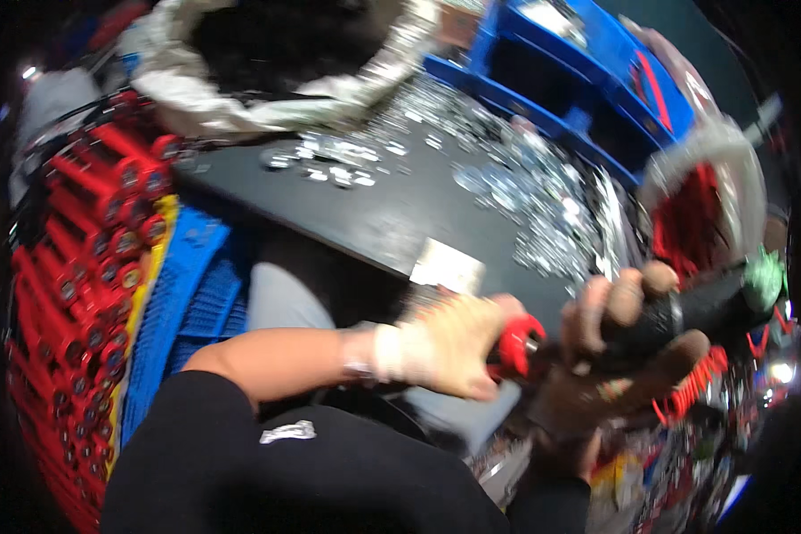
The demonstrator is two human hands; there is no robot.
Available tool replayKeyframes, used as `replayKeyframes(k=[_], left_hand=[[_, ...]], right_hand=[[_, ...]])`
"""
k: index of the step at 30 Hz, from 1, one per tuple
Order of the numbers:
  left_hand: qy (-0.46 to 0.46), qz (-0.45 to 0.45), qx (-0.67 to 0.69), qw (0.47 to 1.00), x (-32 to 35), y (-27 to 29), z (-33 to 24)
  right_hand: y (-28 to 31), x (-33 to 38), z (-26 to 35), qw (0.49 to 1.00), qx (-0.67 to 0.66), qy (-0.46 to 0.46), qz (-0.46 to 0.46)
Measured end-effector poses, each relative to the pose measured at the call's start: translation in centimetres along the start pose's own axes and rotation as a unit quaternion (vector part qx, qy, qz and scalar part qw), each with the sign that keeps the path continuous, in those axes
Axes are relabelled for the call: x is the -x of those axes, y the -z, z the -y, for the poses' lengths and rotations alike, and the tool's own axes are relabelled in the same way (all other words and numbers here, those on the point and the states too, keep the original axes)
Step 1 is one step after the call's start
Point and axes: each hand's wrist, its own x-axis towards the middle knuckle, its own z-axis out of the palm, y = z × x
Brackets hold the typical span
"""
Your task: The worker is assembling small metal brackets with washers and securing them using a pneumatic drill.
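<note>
L hand point(436, 347), gloved, pinches small red cylinder point(518, 345); R hand point(623, 343) clenched round black power tool point(694, 311). Tool long axis runs L-R; nose meets cylinder betw. hands, above black table point(374, 214) edge. Both hands equally near.

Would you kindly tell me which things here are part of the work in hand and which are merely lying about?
In hand:
left hand, in a pale glove, on the red part
right hand gripping the black tool

Lying about:
stacked red parts on the left
scattered silver metal pieces on the black table
blue bins
</note>
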Motion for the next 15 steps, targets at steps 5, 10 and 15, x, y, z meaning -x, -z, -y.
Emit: replayKeyframes(k=[5, 10, 15], left_hand=[[-0.04, 0.152, -0.098, 0.983, 2.7, 4.0, -6.7], [-0.212, 0.015, -0.518, 0.829, 8.2, 16.8, -7.1], [0.236, -0.179, -0.675, 0.676, 20.0, 33.3, 1.2]], right_hand=[[8.8, -1.4, 11.6, 0.968, 0.086, -0.224, -0.075], [22.1, -4.7, 7.8, 0.83, 0.487, -0.051, -0.267], [26.6, -4.8, 5.1, 0.417, 0.892, -0.069, -0.157]])
